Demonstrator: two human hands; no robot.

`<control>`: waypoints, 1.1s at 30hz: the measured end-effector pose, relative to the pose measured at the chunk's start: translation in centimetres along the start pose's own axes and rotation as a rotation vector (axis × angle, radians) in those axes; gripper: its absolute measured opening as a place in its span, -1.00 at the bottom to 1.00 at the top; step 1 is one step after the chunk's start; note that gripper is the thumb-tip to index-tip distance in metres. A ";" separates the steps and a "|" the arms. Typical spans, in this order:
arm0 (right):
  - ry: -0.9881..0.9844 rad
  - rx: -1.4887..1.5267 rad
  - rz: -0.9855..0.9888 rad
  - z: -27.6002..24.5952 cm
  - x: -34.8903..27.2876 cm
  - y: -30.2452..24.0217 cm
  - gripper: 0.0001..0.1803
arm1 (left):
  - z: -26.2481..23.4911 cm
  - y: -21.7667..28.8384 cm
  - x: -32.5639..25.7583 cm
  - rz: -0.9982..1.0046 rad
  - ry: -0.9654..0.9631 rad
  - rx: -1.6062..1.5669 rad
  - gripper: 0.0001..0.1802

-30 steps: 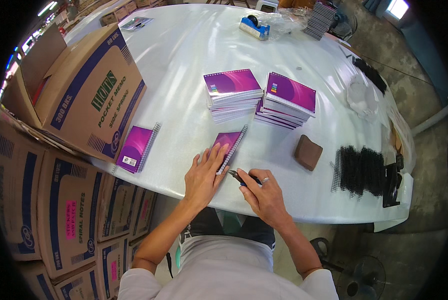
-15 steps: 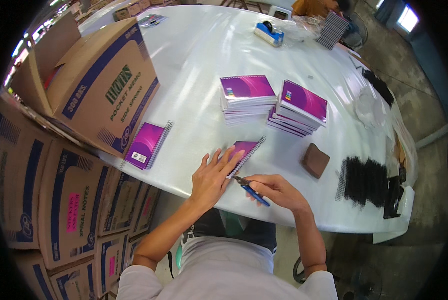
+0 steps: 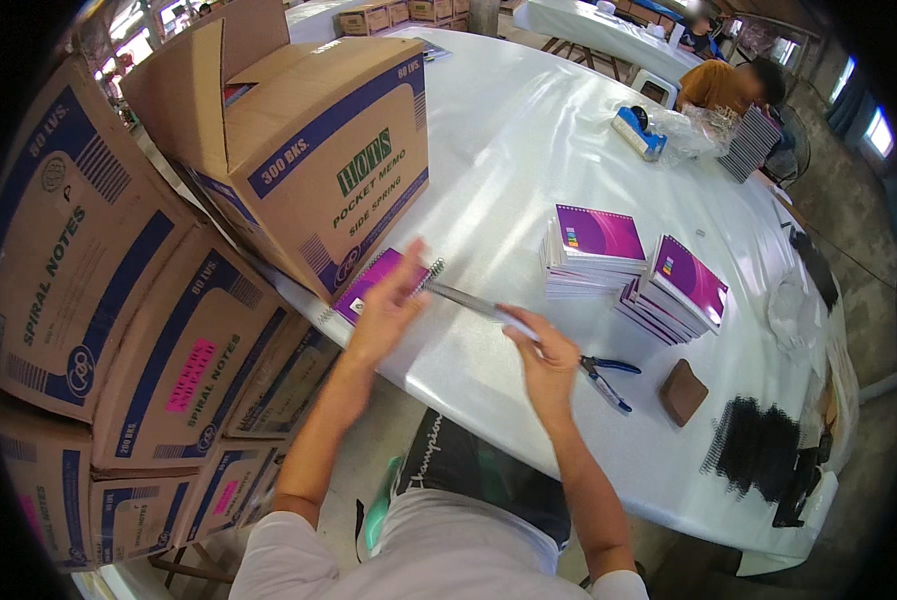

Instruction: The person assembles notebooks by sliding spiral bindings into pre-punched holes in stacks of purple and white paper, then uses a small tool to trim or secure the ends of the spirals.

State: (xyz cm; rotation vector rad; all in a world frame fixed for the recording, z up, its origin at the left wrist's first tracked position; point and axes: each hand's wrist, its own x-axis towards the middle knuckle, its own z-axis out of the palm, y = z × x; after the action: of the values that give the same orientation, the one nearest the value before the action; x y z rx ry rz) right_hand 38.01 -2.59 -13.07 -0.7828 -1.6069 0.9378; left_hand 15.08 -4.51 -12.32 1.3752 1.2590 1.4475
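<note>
My right hand (image 3: 547, 365) is closed on a thin spiral notebook (image 3: 474, 303), seen edge-on and blurred. The notebook slants up to the left, its far end close to my left hand (image 3: 387, 315). That hand is smeared by motion, but its fingers look stretched out and apart. Beneath and behind it lie purple spiral notebooks (image 3: 381, 272), partly hidden, against the big cardboard box. Blue-handled pliers (image 3: 609, 382) rest on the white table just right of my right hand. Farther back stand two stacks of purple notebooks, a left one (image 3: 599, 235) and a right one (image 3: 691, 280).
An open-topped cardboard box (image 3: 319, 170) stands on the table's left, above stacked cartons (image 3: 184, 370). To the right lie a brown block (image 3: 684, 393) and black spiral coils (image 3: 754, 445). A blue tape dispenser (image 3: 639, 133) sits farther back, near a person in an orange-brown top (image 3: 719, 88).
The pliers have left my right hand and lie on the table. The notebook is lifted and now in my right hand. Both hands have shifted toward the box, and the view has swung left.
</note>
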 end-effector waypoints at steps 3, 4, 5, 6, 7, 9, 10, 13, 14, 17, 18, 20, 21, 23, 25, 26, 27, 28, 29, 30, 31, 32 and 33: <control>0.073 -0.513 -0.528 5.6 3.2 0.2 -0.62 | -3.2 3.9 0.4 0.069 0.213 -0.076 -0.49; 0.004 -0.593 -0.561 7.7 3.6 0.5 -0.67 | -4.4 4.1 0.2 0.039 0.148 -0.021 -0.50; -0.067 -0.675 -0.593 9.3 3.9 0.7 -0.71 | -5.5 4.0 -0.1 0.008 0.084 0.032 -0.52; -0.224 -0.714 -0.554 10.2 3.8 0.6 -0.74 | -6.3 3.9 -0.4 -0.021 0.022 0.086 -0.54; -0.387 -0.750 -0.512 11.0 3.1 0.4 -0.76 | -6.7 2.7 -0.8 -0.085 -0.017 0.369 -0.58; -0.537 -0.797 -0.462 11.0 1.4 1.2 -0.80 | -6.2 0.2 -1.6 -0.091 -0.193 0.786 -0.58; -0.516 -0.773 -0.446 10.0 0.5 1.3 -0.82 | -6.0 -0.8 -2.2 -0.094 -0.279 0.990 -0.58; -0.442 -0.768 -0.377 3.9 -1.4 1.2 -0.86 | -5.5 -1.3 -2.9 -0.012 -0.347 1.013 -0.53; -0.428 -0.792 -0.365 1.5 -1.5 0.6 -0.87 | -5.6 -1.0 -3.3 -0.032 -0.355 0.994 -0.51; -0.211 -0.772 -0.319 -5.4 -1.2 -2.3 -0.85 | -6.7 -0.4 -4.0 -0.059 -0.378 0.942 -0.49; -0.126 -0.795 -0.293 -7.7 -1.1 -3.0 -0.82 | -6.9 -0.2 -4.1 -0.065 -0.391 0.935 -0.49; 0.081 -0.936 -0.245 -12.3 -0.5 -3.7 -0.79 | -6.9 -0.4 -4.3 -0.058 -0.379 0.958 -0.48; 0.270 -0.880 -0.265 -14.3 0.4 -4.2 -0.80 | -6.7 -0.5 -4.2 -0.045 -0.377 0.967 -0.48; 0.578 -0.887 -0.248 -18.0 3.1 -4.7 -0.80 | -6.2 -0.8 -4.1 -0.025 -0.374 0.999 -0.47; 0.728 -0.988 -0.088 -23.8 5.7 -2.9 -0.65 | -5.7 -0.3 -3.4 -0.046 -0.408 0.998 -0.45; 0.765 -1.029 0.041 -27.3 6.2 -0.3 -0.54 | -4.6 0.0 -2.7 0.036 -0.361 1.031 -0.44; 0.576 -0.996 0.256 -29.3 7.0 1.0 -0.48 | -3.7 0.3 -2.4 0.107 -0.299 1.065 -0.43; 0.374 -0.928 0.462 -30.7 8.0 1.6 -0.42 | -3.1 0.7 -2.2 0.167 -0.222 1.107 -0.42; 0.316 -0.839 0.544 -29.8 9.2 1.4 -0.46 | -2.7 0.9 -2.3 0.187 -0.176 1.067 -0.39; 0.268 -0.748 0.625 -28.8 9.7 0.9 -0.49 | -1.7 1.1 -2.0 0.241 -0.168 1.024 -0.40; 0.295 -0.682 0.633 -29.4 9.7 0.7 -0.51 | -0.4 1.4 -1.6 0.297 -0.160 0.975 -0.40; 0.322 -0.618 0.639 -30.0 9.7 0.4 -0.54 | 1.1 1.7 -1.1 0.351 -0.152 0.924 -0.40; 0.346 -0.550 0.646 -30.5 9.3 0.3 -0.55 | 2.8 2.2 -0.6 0.385 -0.163 0.871 -0.42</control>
State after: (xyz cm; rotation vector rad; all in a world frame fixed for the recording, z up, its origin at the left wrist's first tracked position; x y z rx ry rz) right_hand 65.76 11.08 -5.29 -1.8162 -1.3213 0.7279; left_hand 18.11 -5.20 -10.54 2.3586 1.6631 0.9893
